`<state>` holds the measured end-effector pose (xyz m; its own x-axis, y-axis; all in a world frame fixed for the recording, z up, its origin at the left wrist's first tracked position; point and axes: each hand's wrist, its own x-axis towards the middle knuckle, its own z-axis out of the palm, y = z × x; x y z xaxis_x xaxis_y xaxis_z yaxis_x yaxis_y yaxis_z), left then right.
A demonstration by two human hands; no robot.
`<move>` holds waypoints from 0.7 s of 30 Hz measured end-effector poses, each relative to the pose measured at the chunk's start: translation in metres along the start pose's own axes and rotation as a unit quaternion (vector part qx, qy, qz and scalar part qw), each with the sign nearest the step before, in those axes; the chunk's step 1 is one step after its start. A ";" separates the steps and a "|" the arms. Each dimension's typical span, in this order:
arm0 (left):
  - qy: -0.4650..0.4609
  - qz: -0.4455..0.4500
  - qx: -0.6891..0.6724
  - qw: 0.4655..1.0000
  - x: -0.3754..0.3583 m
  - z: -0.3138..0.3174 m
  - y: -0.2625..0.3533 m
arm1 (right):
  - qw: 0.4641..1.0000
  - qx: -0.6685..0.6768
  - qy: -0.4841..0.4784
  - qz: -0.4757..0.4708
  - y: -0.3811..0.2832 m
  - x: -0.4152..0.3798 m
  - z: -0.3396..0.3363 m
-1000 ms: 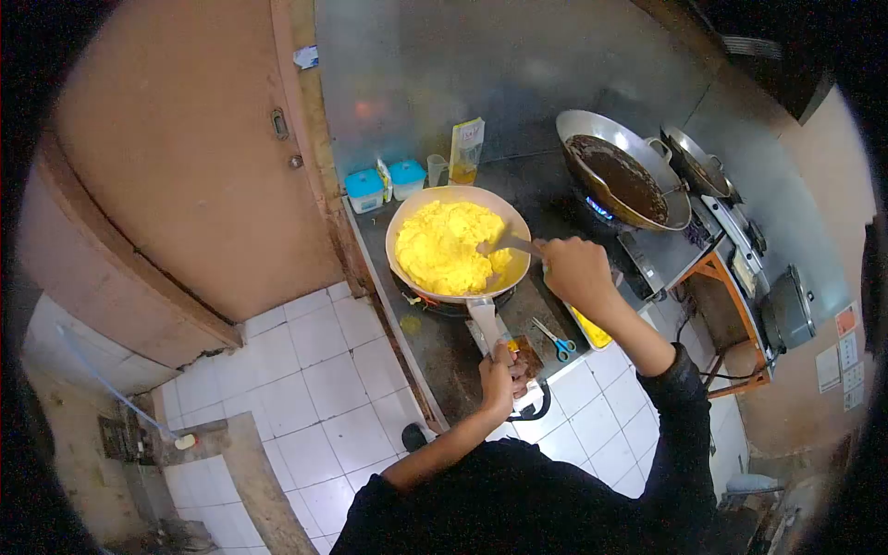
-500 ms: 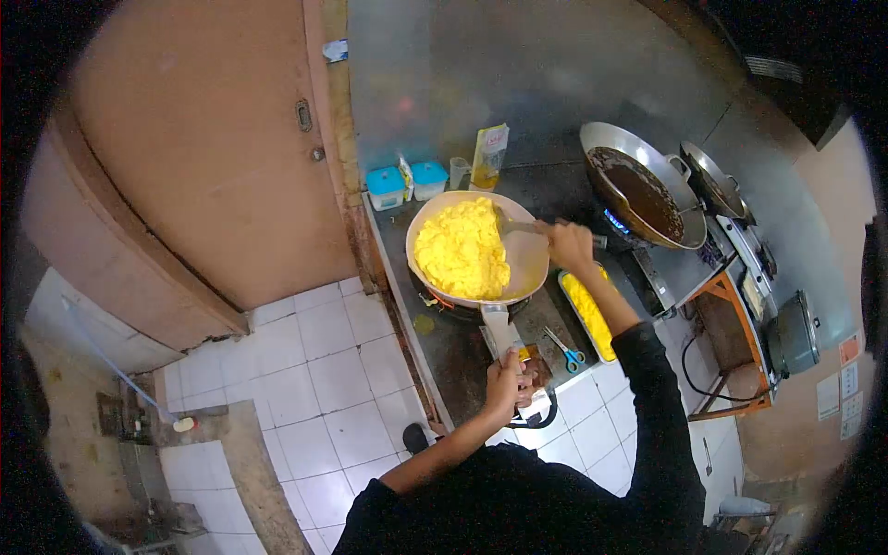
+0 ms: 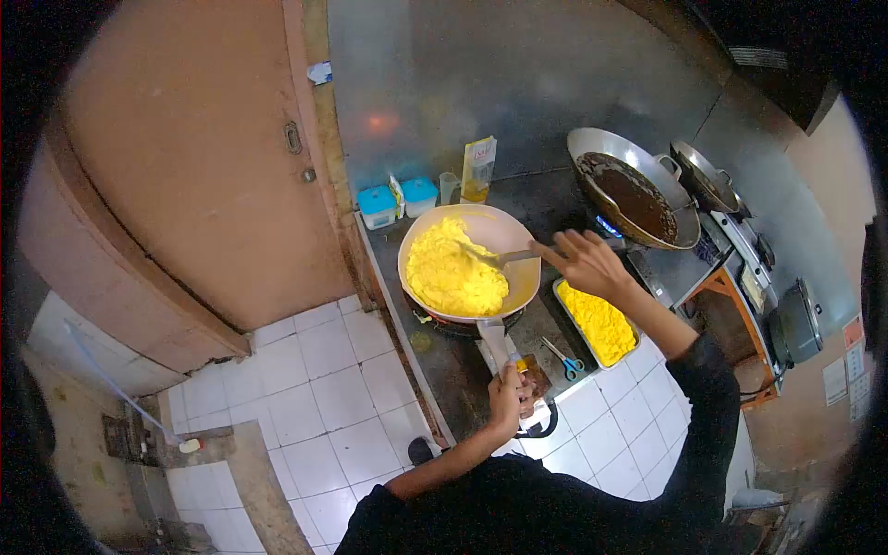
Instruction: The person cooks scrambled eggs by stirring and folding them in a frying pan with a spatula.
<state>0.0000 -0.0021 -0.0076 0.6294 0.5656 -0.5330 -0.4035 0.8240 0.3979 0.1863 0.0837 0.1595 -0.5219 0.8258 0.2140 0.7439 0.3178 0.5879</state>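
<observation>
Scrambled eggs fill the left part of a light-coloured frying pan on the burner. My left hand is wrapped round the pan's handle. A metal spatula leans in the pan with its blade in the eggs. My right hand is over the spatula's handle end, its fingers stretched out and apart; part of that handle is hidden behind it. Below the right hand, a metal tray holds more yellow egg. Blue-handled scissors lie between the tray and the pan handle.
A large wok of dark oil stands over a blue flame at the right, another wok beyond it. Blue-lidded containers and a pouch stand along the back wall. A door is at the left.
My right hand has opened its fingers from round the spatula handle. The spatula blade has moved left, deeper into the eggs. My left hand still holds the pan, and the view has shifted slightly.
</observation>
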 end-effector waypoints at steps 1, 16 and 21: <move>0.000 0.000 0.000 1.000 0.003 0.000 -0.002 | 1.000 0.000 0.000 -0.001 0.000 -0.001 -0.004; 0.022 0.047 0.027 0.998 0.008 0.000 -0.009 | 0.912 0.137 -0.163 0.351 -0.044 0.018 0.138; -0.019 -0.018 0.039 0.999 -0.001 -0.014 0.012 | 0.921 0.263 -0.161 0.238 0.001 0.036 0.214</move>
<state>-0.0149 0.0076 -0.0132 0.6675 0.5324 -0.5205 -0.3278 0.8378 0.4366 0.2578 0.2141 0.0007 0.0037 0.9984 0.0564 0.9999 -0.0042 0.0092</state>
